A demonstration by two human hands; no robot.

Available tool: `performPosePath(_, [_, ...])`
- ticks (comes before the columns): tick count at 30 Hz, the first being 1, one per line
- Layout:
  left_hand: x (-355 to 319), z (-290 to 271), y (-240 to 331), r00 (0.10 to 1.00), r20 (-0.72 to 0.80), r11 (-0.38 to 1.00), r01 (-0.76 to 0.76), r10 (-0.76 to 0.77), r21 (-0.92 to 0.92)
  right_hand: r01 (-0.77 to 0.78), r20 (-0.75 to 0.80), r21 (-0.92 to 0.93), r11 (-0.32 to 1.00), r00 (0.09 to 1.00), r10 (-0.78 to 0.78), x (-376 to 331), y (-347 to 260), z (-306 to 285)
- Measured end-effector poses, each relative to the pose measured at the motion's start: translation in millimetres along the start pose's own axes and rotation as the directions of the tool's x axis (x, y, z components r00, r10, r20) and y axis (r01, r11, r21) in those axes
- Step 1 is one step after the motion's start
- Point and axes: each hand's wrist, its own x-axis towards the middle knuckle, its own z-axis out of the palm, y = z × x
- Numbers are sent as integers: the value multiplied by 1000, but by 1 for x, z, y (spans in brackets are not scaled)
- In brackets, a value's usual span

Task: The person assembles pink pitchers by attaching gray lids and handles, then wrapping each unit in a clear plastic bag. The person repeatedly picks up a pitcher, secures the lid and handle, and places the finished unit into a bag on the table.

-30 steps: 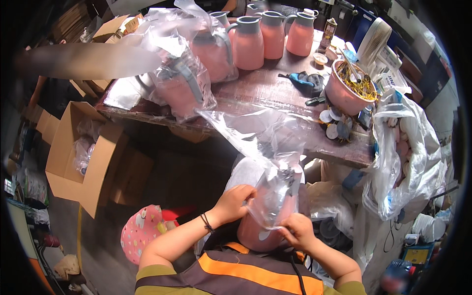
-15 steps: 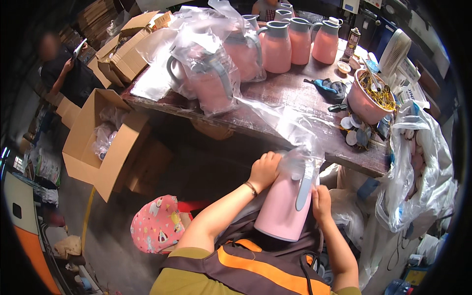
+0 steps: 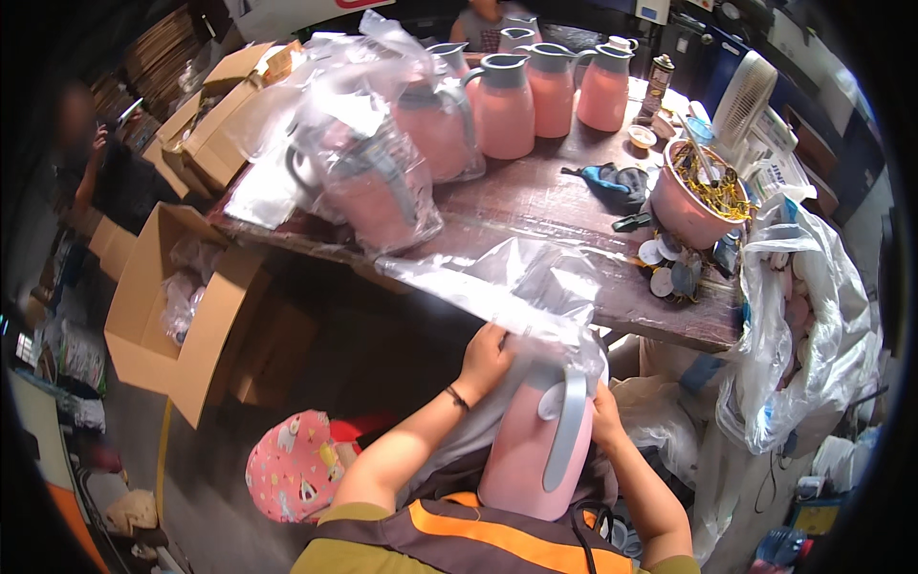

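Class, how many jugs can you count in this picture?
9 visible: one jug between the left hand and right hand; two bagged jugs on the table; four more jugs beyond them; and two rear jugs behind, only tops showing. More may hide under the plastic.

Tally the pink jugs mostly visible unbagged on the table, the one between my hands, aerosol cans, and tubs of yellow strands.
Mostly visible unbagged pink jugs: 3
Pink jug between left hand and right hand: 1
Aerosol can: 1
Pink tub with yellow strands: 1
Total: 6
Further jugs are too covered to count.
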Motion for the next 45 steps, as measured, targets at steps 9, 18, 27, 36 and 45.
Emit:
performPosePath(9, [-76,-76,58,884,394,957,-287,253,31,-194,27,-64,979,980,196,-102,-39,-23])
performPosePath(18, [-47,-71,86,951,211,972,-202,225,-124,222,-100,-219,950,964,-248,-78,-90,-6])
performPosePath(27, [-75,-69,56,854,510,972,-194,103,130,293,165,-475,829,956,-243,-119,-69,-2])
performPosePath(36, [-80,-128,98,407,885,972,37,-225,230,-263,221,-247,933,922,318,-148,-68,-44])
performPosePath(45, [13,-58,150,831,477,925,110,-287,365,-190,365,195,962,925,109,-47,-117,49])
